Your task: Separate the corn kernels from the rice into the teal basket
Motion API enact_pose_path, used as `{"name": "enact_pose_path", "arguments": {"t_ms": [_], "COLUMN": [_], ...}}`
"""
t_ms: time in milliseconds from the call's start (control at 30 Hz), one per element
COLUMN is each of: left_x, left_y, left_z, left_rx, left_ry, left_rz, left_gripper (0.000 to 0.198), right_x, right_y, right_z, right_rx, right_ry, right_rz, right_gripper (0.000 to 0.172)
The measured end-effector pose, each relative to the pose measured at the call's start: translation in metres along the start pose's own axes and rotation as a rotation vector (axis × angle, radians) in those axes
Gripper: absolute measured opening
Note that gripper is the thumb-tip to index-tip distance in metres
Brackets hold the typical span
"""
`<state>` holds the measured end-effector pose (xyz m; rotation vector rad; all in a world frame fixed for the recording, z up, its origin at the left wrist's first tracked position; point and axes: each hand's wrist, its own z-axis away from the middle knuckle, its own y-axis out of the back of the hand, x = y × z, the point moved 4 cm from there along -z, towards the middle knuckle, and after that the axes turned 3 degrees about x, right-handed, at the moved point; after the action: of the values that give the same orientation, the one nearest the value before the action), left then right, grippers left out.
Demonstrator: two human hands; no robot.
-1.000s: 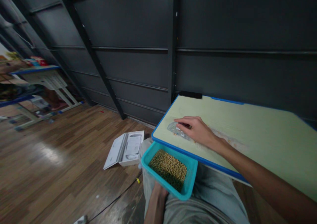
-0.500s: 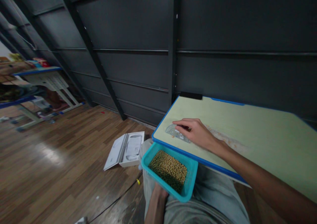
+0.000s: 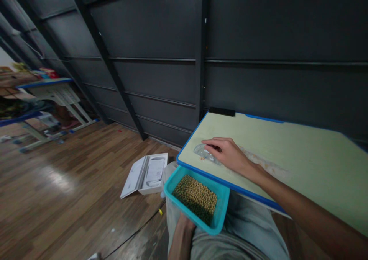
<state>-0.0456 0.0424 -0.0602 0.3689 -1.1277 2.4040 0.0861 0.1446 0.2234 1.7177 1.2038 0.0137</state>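
My right hand (image 3: 227,152) lies palm down near the left front corner of the green desk (image 3: 287,156). Its fingers press on a clear plastic protractor-like ruler (image 3: 202,152). Below the desk's blue edge a turquoise basket (image 3: 221,210) full of small yellowish beans (image 3: 195,197) rests over my lap. My left hand (image 3: 185,219) is under the basket's near side; only the wrist and forearm show, the fingers are hidden.
An open white box (image 3: 146,172) lies on the wooden floor left of my knees, with a thin black cable (image 3: 135,229) running past it. A dark panelled wall stands behind the desk. Other desks with clutter (image 3: 43,95) stand at the far left.
My right hand and the clear ruler have shifted only slightly on the desk. The basket stays in the same place.
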Motion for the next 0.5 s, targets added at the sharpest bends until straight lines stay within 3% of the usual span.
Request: {"name": "enact_pose_path", "arguments": {"t_ms": [233,500], "left_x": [-0.003,-0.0013], "left_y": [0.0002,-0.0017], "left_z": [-0.0002,0.0018], "left_rx": [0.011,-0.029], "left_ry": [0.057,0.076], "left_rz": [0.037,0.033], "left_gripper": [0.049,0.036], "right_x": [-0.0008,-0.0021], "right_y": [-0.0062,-0.0062], "right_z": [0.0028,0.0037], "right_rx": [-0.029,-0.03], "right_ry": [0.019,0.034], "right_rz": [-0.058,-0.093], "right_gripper": [0.027,0.027]}}
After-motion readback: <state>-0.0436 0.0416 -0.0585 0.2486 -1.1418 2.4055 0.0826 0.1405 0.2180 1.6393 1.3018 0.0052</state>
